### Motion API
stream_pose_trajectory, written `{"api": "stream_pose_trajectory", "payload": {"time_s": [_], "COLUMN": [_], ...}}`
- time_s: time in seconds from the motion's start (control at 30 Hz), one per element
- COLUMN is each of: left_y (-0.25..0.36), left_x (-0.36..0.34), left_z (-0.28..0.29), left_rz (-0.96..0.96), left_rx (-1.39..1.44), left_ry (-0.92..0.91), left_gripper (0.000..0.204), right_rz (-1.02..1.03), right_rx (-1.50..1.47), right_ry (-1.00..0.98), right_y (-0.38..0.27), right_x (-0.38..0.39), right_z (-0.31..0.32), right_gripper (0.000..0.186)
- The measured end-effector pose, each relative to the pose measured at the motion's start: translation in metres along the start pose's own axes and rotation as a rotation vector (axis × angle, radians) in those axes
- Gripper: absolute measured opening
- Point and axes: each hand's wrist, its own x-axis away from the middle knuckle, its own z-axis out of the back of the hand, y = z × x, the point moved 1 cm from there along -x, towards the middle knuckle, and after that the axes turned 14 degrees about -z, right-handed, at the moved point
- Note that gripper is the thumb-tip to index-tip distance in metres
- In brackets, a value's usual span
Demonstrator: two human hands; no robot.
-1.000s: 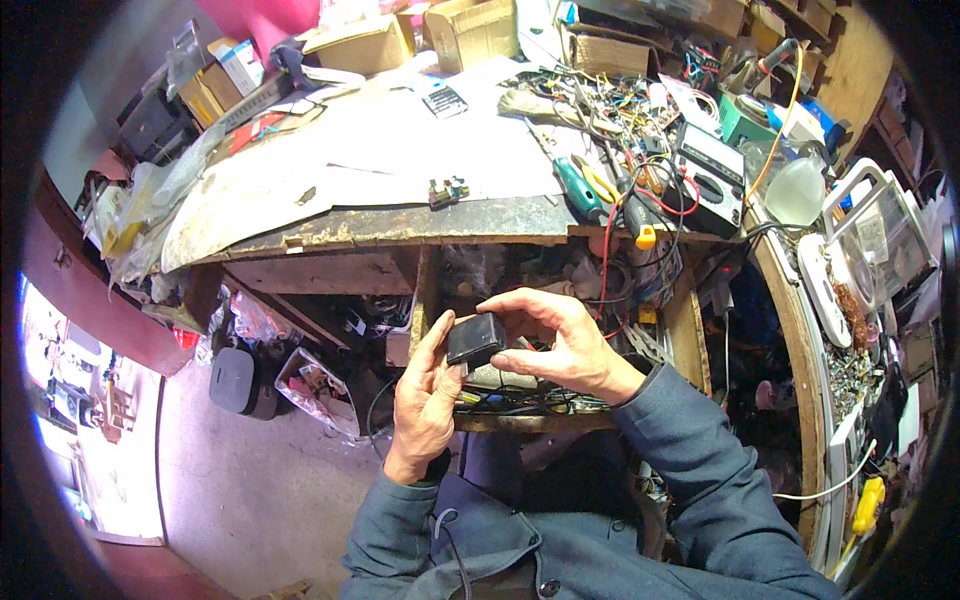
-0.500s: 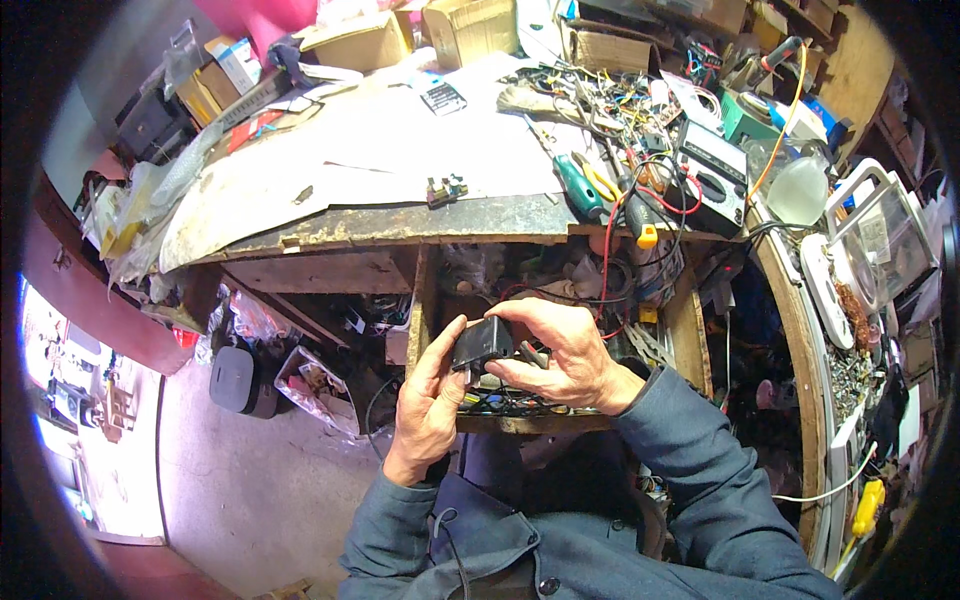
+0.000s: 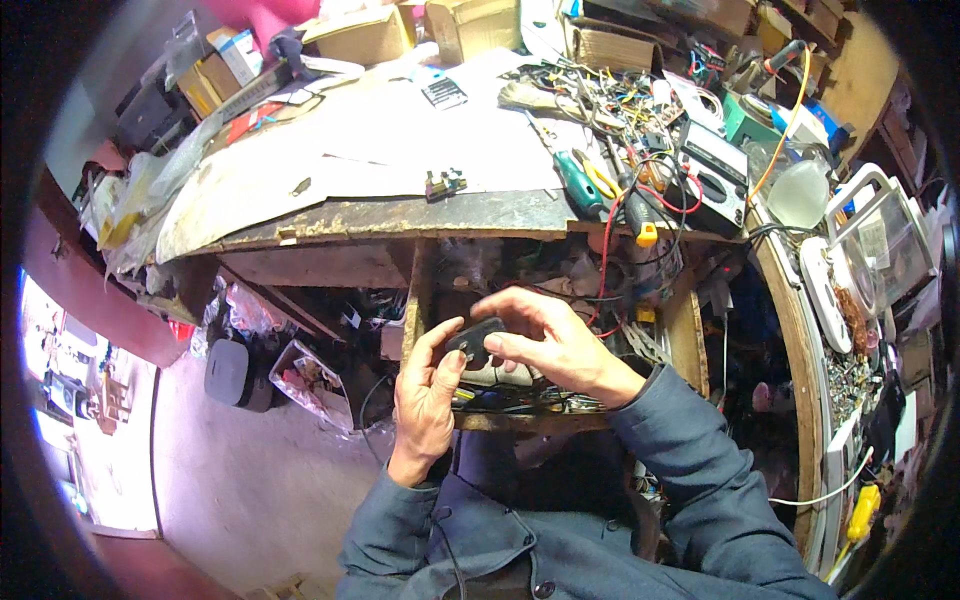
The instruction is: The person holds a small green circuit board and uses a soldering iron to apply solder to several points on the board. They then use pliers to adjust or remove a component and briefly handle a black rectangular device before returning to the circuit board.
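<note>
A small black plastic box (image 3: 478,340) with rounded corners is held over the open drawer (image 3: 540,424). My left hand (image 3: 428,405) grips its left side, thumb in front and fingers behind. On the right side, my right hand (image 3: 565,350) has its thumb against the box, with the index finger arched above it. Small light spots show on the face turned toward me; what they are is too small to tell. Inside the drawer, below both hands, lie cables and tools, partly covered by my fingers.
On the workbench (image 3: 370,215) stand a small circuit part (image 3: 444,185), a green-handled screwdriver (image 3: 577,182) and a black meter (image 3: 713,178) with red and black leads. Tangled wires (image 3: 610,95) and cardboard boxes (image 3: 470,32) crowd the back. A dark case (image 3: 232,373) and a litter box (image 3: 312,382) sit on the floor.
The black box has turned in my hands, so a different face points toward me. My right thumb has shifted onto its edge, and the right index finger has lifted a little.
</note>
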Motion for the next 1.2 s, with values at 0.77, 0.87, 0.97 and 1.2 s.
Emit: {"api": "stream_pose_trajectory", "payload": {"time_s": [0.77, 0.87, 0.97, 1.2], "left_y": [0.005, -0.001, 0.002, -0.003], "left_x": [-0.004, -0.002, 0.001, 0.001], "left_z": [0.001, 0.002, 0.001, 0.004], "left_rz": [0.184, 0.173, 0.132, 0.098], "left_rx": [0.261, 0.363, 0.344, 0.273], "left_ry": [-0.052, -0.06, -0.053, -0.052], "left_gripper": [0.062, 0.059, 0.057, 0.052], "right_rz": [-0.12, -0.066, -0.068, -0.038], "right_rx": [0.041, 0.01, -0.052, -0.025], "right_ry": [-0.213, -0.191, -0.176, -0.129], "right_y": [0.0, -0.001, 0.003, 0.004], "right_x": [0.001, 0.003, 0.004, 0.005], "right_z": [-0.004, -0.012, -0.017, -0.024], "right_gripper": [0.038, 0.041, 0.043, 0.041]}}
